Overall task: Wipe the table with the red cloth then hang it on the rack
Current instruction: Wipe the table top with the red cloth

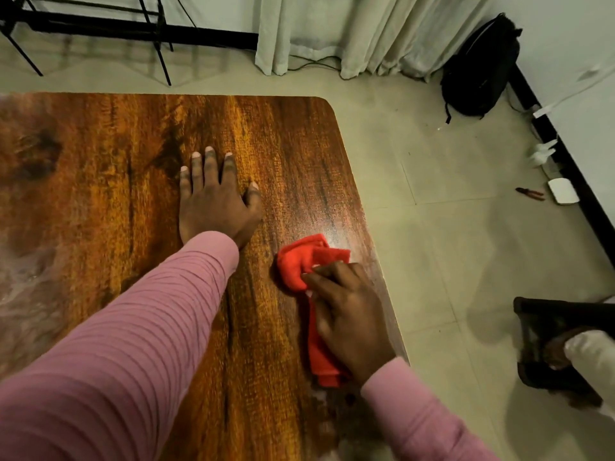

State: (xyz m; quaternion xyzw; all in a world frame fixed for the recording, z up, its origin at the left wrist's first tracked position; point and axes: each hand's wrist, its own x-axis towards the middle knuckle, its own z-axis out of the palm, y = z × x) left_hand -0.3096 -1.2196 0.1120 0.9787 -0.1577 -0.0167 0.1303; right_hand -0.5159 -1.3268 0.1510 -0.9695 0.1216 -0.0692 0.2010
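Two hands show on my feed, both on the table (100,154). The left hand (216,207) lies flat, palm down, with its fingers straight and slightly spread, gripping nothing. It sits about mid-table, towards the far side. The right hand (349,317) is nearer to me and close to the table's right edge. Its fingers are curled over the cloth (299,261) and press it onto the wood.

The cloth is red and bunched. A crumpled lump sticks out ahead of the fingers, and a narrower strip runs back under the palm to the wrist. All of it lies on the tabletop just inside the right edge, with bare wood between it and the left hand. Pink ribbed sleeves (133,327) cover both forearms.

The table is dark grained wood with a rounded far-right corner. A spot of glare sits just beyond the cloth. I cannot tell whether the pale smear at the left is glare or wet.

Past the far edge, a black frame (100,26) stands on the tiled floor (432,261). To its right a curtain (332,31) hangs down to the floor, and a backpack (482,68) leans in the corner. Pliers (529,193) lie by the right wall, beside a white box (563,192).
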